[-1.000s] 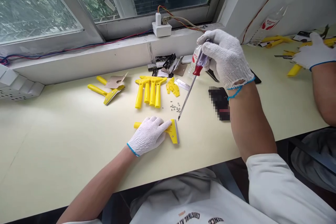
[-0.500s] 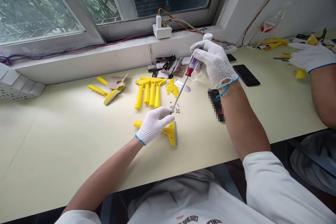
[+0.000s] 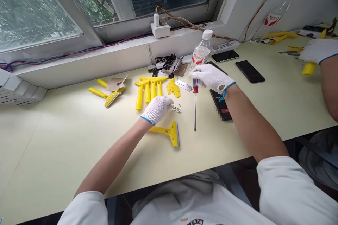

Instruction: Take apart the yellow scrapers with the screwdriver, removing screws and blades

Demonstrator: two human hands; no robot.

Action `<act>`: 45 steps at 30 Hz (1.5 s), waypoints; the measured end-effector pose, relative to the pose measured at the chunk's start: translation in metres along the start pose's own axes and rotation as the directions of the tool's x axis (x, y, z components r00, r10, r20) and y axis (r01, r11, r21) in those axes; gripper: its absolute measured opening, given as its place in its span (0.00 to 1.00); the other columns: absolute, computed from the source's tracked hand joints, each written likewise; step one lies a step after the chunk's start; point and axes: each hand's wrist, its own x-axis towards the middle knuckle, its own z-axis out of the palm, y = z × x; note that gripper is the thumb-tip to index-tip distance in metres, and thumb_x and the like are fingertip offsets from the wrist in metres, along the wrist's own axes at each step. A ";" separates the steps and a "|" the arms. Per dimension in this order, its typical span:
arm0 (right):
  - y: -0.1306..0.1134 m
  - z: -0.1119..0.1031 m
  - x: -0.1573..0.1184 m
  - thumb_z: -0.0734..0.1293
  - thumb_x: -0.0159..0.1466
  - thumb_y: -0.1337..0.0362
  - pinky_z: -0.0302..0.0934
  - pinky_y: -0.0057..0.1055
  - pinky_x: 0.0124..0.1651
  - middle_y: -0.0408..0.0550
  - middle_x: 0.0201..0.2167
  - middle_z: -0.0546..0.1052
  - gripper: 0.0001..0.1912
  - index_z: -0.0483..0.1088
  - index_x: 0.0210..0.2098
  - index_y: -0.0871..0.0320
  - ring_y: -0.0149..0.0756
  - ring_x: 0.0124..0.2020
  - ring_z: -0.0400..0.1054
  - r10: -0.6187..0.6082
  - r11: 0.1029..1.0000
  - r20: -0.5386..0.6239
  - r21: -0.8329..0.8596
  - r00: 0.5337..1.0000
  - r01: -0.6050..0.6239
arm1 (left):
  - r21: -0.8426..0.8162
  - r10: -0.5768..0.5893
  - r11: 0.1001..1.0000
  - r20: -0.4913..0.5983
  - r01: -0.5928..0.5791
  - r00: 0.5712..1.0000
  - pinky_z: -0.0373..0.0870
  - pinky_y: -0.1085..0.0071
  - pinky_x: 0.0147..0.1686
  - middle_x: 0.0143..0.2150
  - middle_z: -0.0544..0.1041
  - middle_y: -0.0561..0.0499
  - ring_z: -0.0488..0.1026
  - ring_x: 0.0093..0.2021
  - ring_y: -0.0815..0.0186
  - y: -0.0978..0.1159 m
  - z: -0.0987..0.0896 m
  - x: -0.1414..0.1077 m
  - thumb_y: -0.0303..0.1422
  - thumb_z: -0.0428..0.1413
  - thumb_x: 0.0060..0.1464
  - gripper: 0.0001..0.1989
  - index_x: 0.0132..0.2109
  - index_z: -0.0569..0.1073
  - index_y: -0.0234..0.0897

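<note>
Hands apart: the right hand [image 3: 211,78] pinches the screwdriver [image 3: 195,107] upright, while the left hand [image 3: 157,110] sits by the screws [image 3: 176,108], perhaps picking one.

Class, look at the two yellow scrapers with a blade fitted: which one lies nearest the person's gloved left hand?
The scraper lying alone just below the left hand; the other scraper lies farther left, beyond the loose yellow handles.

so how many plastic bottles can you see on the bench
2. A clear plastic bottle with a white cap stands just behind the right hand, near the window ledge; a second clear plastic bottle leans against the wall at far right. Others could be hidden.
</note>
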 end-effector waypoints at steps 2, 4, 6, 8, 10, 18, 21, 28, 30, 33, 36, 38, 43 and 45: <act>0.004 0.015 -0.007 0.64 0.75 0.54 0.62 0.35 0.32 0.53 0.32 0.83 0.18 0.79 0.48 0.61 0.38 0.26 0.69 0.090 0.996 0.047 -0.021 0.995 -0.089 | -0.002 0.014 1.000 -0.032 -0.014 0.999 0.76 0.62 0.44 0.42 0.86 0.45 0.82 0.41 0.58 -0.002 -0.003 0.000 0.30 0.58 0.66 0.11 0.46 0.87 0.39; 0.010 0.028 -0.013 0.66 0.73 0.55 0.62 0.35 0.34 0.53 0.32 0.83 0.16 0.80 0.44 0.60 0.39 0.28 0.70 0.124 0.992 0.089 -0.035 0.988 -0.121 | -0.038 0.019 0.999 -0.077 -0.022 0.997 0.76 0.63 0.46 0.43 0.86 0.46 0.82 0.42 0.59 -0.006 -0.008 -0.007 0.30 0.58 0.67 0.11 0.48 0.86 0.40; 0.015 0.038 -0.016 0.66 0.72 0.56 0.62 0.34 0.37 0.54 0.36 0.84 0.14 0.80 0.43 0.60 0.39 0.32 0.72 0.137 0.990 0.111 -0.046 0.984 -0.133 | -0.076 0.030 0.996 -0.086 -0.037 0.996 0.77 0.64 0.47 0.42 0.86 0.47 0.82 0.41 0.60 -0.010 -0.010 -0.019 0.31 0.59 0.67 0.10 0.49 0.85 0.41; 0.020 0.046 -0.018 0.66 0.72 0.59 0.61 0.33 0.41 0.54 0.39 0.85 0.12 0.78 0.43 0.60 0.39 0.36 0.74 0.147 0.989 0.122 -0.052 0.982 -0.142 | -0.088 0.055 0.994 -0.039 -0.058 0.998 0.77 0.64 0.46 0.42 0.85 0.47 0.82 0.42 0.60 -0.012 -0.012 -0.033 0.32 0.58 0.68 0.10 0.50 0.84 0.41; 0.022 0.051 -0.019 0.65 0.72 0.60 0.60 0.32 0.42 0.53 0.39 0.85 0.11 0.77 0.44 0.60 0.39 0.37 0.74 0.158 0.986 0.127 -0.072 0.979 -0.149 | -0.053 0.074 0.996 0.036 -0.072 0.997 0.77 0.63 0.46 0.43 0.84 0.46 0.82 0.43 0.58 -0.012 -0.014 -0.050 0.32 0.57 0.69 0.10 0.50 0.84 0.40; 0.021 0.062 -0.026 0.65 0.73 0.58 0.53 0.34 0.36 0.56 0.36 0.83 0.13 0.74 0.49 0.60 0.40 0.32 0.71 0.117 0.966 0.077 -0.240 0.990 -0.095 | 0.024 0.108 0.993 0.248 -0.118 0.963 0.76 0.56 0.48 0.49 0.81 0.44 0.79 0.47 0.53 0.009 -0.034 -0.115 0.36 0.64 0.60 0.24 0.62 0.76 0.42; 0.017 0.062 -0.031 0.62 0.75 0.54 0.51 0.35 0.36 0.58 0.38 0.83 0.17 0.73 0.51 0.61 0.43 0.34 0.72 0.135 0.942 0.054 -0.316 0.989 -0.111 | 0.066 0.141 0.985 0.250 -0.162 0.958 0.76 0.57 0.49 0.50 0.82 0.44 0.78 0.48 0.54 0.008 -0.027 -0.124 0.29 0.59 0.64 0.20 0.61 0.77 0.44; -0.010 0.058 -0.055 0.60 0.78 0.52 0.56 0.37 0.39 0.58 0.41 0.83 0.20 0.74 0.55 0.61 0.45 0.39 0.74 0.002 0.924 -0.082 -0.380 0.997 -0.033 | -0.045 0.155 0.988 0.139 -0.150 0.978 0.76 0.60 0.48 0.49 0.82 0.44 0.79 0.47 0.57 -0.009 -0.032 -0.133 0.28 0.54 0.67 0.18 0.60 0.77 0.42; -0.020 0.064 -0.062 0.62 0.76 0.56 0.59 0.37 0.41 0.54 0.42 0.83 0.15 0.77 0.52 0.58 0.43 0.39 0.74 -0.149 0.924 0.047 -0.348 0.988 0.157 | -0.128 0.086 0.989 0.070 -0.076 0.994 0.76 0.61 0.49 0.51 0.82 0.45 0.79 0.47 0.58 -0.012 -0.042 -0.138 0.30 0.53 0.68 0.18 0.61 0.77 0.43; -0.033 0.080 -0.073 0.65 0.74 0.64 0.61 0.35 0.44 0.51 0.42 0.82 0.09 0.78 0.46 0.57 0.39 0.40 0.74 -0.392 0.839 0.335 -0.252 0.857 0.482 | -0.319 -0.120 0.940 0.012 0.118 0.993 0.76 0.62 0.49 0.50 0.82 0.46 0.78 0.46 0.59 -0.011 -0.053 -0.143 0.34 0.53 0.70 0.16 0.60 0.77 0.42; -0.045 0.098 -0.086 0.63 0.75 0.66 0.61 0.35 0.40 0.51 0.39 0.81 0.10 0.78 0.42 0.57 0.38 0.37 0.73 -0.502 0.721 0.458 -0.248 0.734 0.647 | -0.632 -0.299 0.724 0.075 0.278 0.951 0.75 0.64 0.42 0.43 0.79 0.48 0.75 0.40 0.61 -0.004 -0.054 -0.143 0.40 0.54 0.70 0.12 0.52 0.76 0.39; -0.051 0.108 -0.092 0.62 0.76 0.66 0.60 0.36 0.36 0.51 0.38 0.80 0.12 0.77 0.40 0.56 0.38 0.34 0.71 -0.518 0.671 0.453 -0.311 0.726 0.673 | -0.807 -0.328 0.509 0.141 0.300 0.934 0.73 0.65 0.38 0.41 0.77 0.49 0.72 0.36 0.63 0.001 -0.050 -0.141 0.42 0.55 0.68 0.13 0.51 0.75 0.39; -0.057 0.125 -0.093 0.61 0.77 0.68 0.57 0.37 0.34 0.52 0.37 0.79 0.14 0.77 0.39 0.59 0.38 0.33 0.71 -0.440 0.655 0.494 -0.396 0.750 0.644 | -0.912 -0.324 0.211 0.276 0.353 0.905 0.68 0.67 0.32 0.38 0.73 0.50 0.66 0.29 0.67 0.013 -0.033 -0.134 0.40 0.54 0.66 0.16 0.56 0.73 0.38; -0.055 0.127 -0.089 0.60 0.77 0.68 0.56 0.37 0.34 0.53 0.38 0.80 0.14 0.77 0.41 0.61 0.39 0.34 0.72 -0.410 0.672 0.482 -0.415 0.774 0.614 | -0.915 -0.320 0.157 0.309 0.372 0.896 0.67 0.68 0.31 0.38 0.72 0.50 0.66 0.29 0.68 0.017 -0.029 -0.133 0.40 0.54 0.65 0.17 0.57 0.72 0.38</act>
